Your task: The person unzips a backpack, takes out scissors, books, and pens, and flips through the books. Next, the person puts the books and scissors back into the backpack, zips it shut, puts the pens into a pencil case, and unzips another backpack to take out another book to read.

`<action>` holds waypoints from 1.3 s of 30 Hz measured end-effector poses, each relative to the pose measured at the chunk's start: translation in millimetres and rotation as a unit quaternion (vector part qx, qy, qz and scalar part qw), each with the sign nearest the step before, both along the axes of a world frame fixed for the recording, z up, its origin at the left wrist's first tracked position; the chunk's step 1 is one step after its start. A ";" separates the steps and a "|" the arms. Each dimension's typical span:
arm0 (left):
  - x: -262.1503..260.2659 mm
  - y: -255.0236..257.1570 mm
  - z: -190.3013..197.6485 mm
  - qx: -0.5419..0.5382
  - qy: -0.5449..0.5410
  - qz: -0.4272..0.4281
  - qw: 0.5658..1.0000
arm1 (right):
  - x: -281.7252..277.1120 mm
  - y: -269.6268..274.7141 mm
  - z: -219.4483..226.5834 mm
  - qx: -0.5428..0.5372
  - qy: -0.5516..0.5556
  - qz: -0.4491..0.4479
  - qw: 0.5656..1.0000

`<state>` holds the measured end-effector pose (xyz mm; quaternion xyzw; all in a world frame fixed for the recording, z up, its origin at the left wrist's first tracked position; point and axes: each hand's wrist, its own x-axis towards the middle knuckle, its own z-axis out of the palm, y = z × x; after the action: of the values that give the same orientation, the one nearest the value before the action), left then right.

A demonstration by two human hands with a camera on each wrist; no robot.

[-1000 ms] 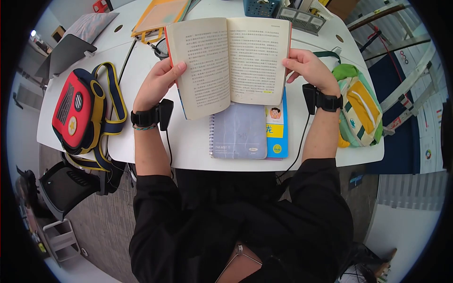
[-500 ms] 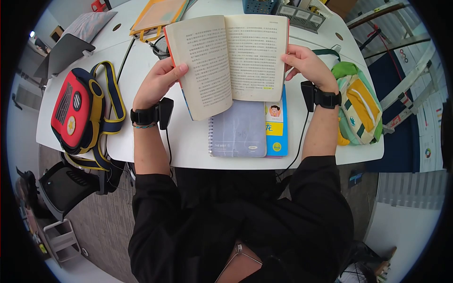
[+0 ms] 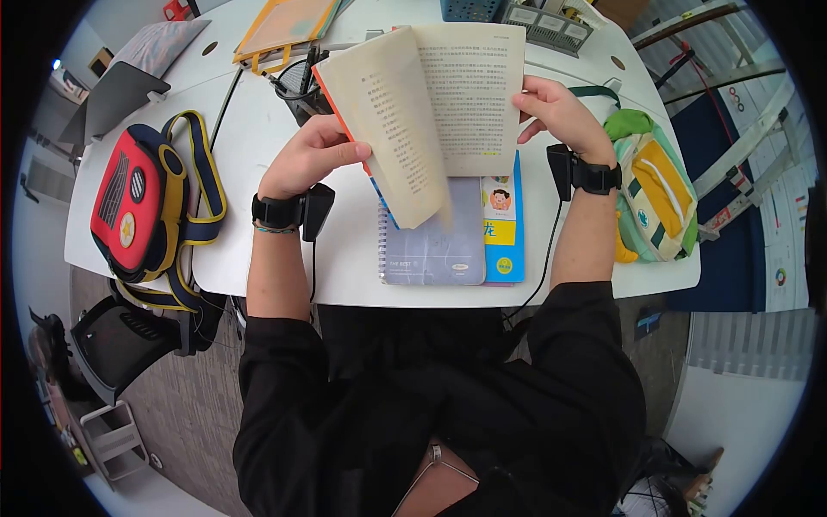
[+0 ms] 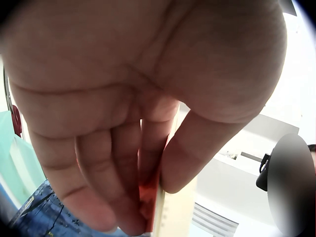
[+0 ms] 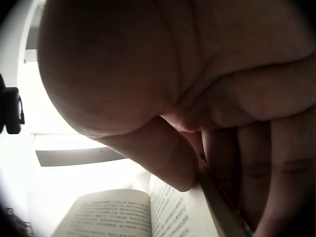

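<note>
An open book [image 3: 478,103] with printed pages is held up over the table between both hands. My left hand [image 3: 314,158] pinches its left edge, thumb on the page and fingers behind the cover; the left wrist view shows the red cover edge [image 4: 152,202] between thumb and fingers. On the right edge, my right hand [image 3: 564,121] pinches pages and cover, with the thumb on the page, as the right wrist view shows too. The left half is tilted inward, and its lower page corner is blurred. Beneath lie a grey-blue spiral notebook [image 3: 435,250] and a blue booklet [image 3: 506,250].
A red toy-car-like backpack [image 3: 138,202] lies at the left, a green and yellow bag [image 3: 655,194] at the right. Behind the book stand a pen holder [image 3: 301,90], an orange-edged folder [image 3: 284,30] and a grey basket [image 3: 547,33]. Cables hang from both wrists.
My left hand has moved right, swinging the book's left half inward. A page there is in motion, and the pen holder has come into view. The right hand stays nearly in place.
</note>
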<state>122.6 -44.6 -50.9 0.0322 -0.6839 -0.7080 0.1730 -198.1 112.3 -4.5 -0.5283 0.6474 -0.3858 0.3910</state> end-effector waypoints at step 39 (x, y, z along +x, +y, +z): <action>-3.0 -1.9 -1.4 -0.003 -0.011 0.040 0.999 | 2.7 1.7 7.0 -0.091 0.007 -0.032 0.995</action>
<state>119.5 -46.4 -52.3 0.0666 -0.6864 -0.6978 0.1935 -195.4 114.0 2.6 -0.5433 0.6292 -0.4518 0.3238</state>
